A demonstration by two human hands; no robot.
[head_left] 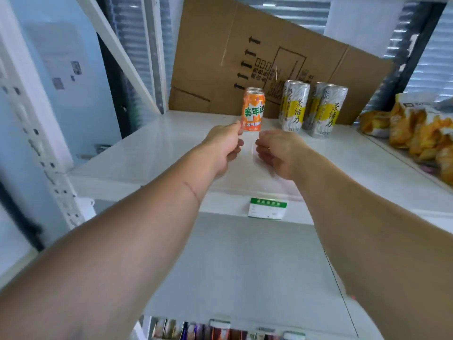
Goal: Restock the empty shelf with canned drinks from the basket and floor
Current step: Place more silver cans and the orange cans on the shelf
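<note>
White metal shelving fills the view, and its upper shelf (152, 153) is a glossy white board with both of the person's forearms stretched out over it.

Left hand (224, 147) hangs just above the shelf with its fingers loosely curled and nothing in them; its fingertips sit right at the lower left edge of the orange can (253, 111), though whether they touch it cannot be told. Right hand (277, 153) hovers beside it, a narrow gap between the 2 hands, its fingers also bent inward and holding nothing.

That orange can stands upright on the shelf just beyond the hands, and the rim of a 2nd orange can shows directly behind it. To the right stand tall slim cans in silver and yellow: a front can (293, 110) with another tucked behind it, then a further front can (327, 115), again with 1 behind. All are upright, and the 2 pairs stand near each other with a small gap.

Behind the cans a flattened cardboard sheet (245, 57) printed with arrows leans against the back of the shelving. At the far right of the shelf lie orange snack bags (416, 128), well apart from the cans. A green and white price label (267, 208) hangs on the shelf's front edge below the hands. A lower shelf (245, 278) shows beneath, with blurred packages along the bottom edge of the view.
</note>
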